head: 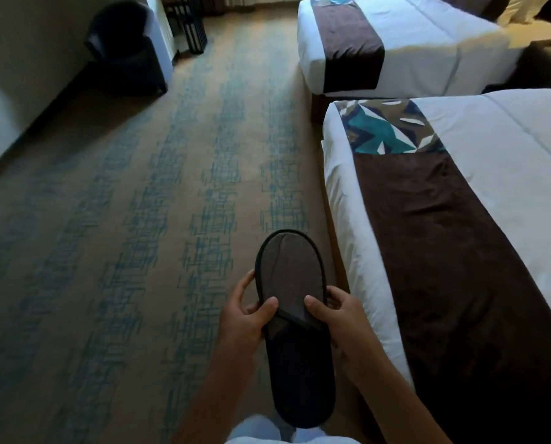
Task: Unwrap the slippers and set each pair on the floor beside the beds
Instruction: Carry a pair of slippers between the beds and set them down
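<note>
Gripping dark slipper between left hand, right hand (mid-air)

I note a dark armchair against the wall, far up-left of my grip. Brown runner just right of it; patterned carpet beneath.

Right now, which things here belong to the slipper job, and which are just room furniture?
Job:
slippers, held by left hand and right hand
carpet
near bed
far bed

Just there:
dark armchair
slatted stand
</note>
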Tool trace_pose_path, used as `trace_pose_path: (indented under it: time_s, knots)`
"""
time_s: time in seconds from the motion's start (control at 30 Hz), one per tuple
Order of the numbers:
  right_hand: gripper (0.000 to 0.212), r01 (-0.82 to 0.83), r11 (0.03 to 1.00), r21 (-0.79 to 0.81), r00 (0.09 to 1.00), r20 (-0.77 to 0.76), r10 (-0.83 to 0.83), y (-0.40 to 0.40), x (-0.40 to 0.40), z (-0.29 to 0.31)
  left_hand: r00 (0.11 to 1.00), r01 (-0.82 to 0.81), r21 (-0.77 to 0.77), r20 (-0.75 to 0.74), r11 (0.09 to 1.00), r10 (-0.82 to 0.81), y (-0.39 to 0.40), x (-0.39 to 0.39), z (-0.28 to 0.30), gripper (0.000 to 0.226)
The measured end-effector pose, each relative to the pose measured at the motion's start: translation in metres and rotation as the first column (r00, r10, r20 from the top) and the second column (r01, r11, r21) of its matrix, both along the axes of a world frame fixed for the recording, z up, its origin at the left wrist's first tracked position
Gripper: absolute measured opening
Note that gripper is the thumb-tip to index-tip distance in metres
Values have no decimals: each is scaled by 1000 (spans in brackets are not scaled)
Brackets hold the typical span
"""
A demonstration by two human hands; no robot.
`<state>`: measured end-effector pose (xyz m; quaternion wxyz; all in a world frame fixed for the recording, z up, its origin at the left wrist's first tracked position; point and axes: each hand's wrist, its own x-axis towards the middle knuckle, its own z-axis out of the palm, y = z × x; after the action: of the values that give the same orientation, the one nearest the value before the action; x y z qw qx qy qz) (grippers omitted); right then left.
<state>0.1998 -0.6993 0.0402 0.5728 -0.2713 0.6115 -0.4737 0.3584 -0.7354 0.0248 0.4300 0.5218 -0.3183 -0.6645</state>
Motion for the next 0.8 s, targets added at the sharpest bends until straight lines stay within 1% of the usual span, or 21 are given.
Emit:
trace_pose_path:
  time_s: [0.07, 0.17, 0.33, 0.43, 0.5, 0.6, 0.7, 0.8]
  knots:
    - [10, -18, 1000, -7, 1000, 5, 19, -34, -12, 2, 1000, -6, 3, -1, 1000, 6, -33, -10, 2, 57]
    - [10, -49, 999, -12, 999, -6, 49, -86, -23, 4, 1000, -11, 20, -13, 1000, 11, -84, -20, 0, 56]
    - [9, -37, 999, 13, 999, -19, 37, -190, -35, -7, 997, -37, 53, -61, 998, 40, -183, -34, -8, 50]
    - [9, -24, 999, 30, 998, -55, 26, -265, -39, -16, 995, -26, 65, -93, 998, 32, -259, -41, -14, 50]
    - [13, 3, 1000, 26, 998, -63, -1, -318, -43, -19, 993, -23, 73, -110, 997, 31, -313, -45, -17, 50]
    - [14, 39, 998, 41, 999, -26, -38, -391, -46, -16, 990, 0, 94, -142, 996, 13, -391, -50, -12, 45]
    - [20, 34, 999, 16, 999, -31, -33, -462, -50, -5, 993, 31, 74, -114, 997, -23, -466, -53, -6, 39]
    - [16, 35, 999, 1, 999, -29, -35, -522, -57, 0, 994, 25, 71, -103, 997, -17, -528, -59, 2, 32]
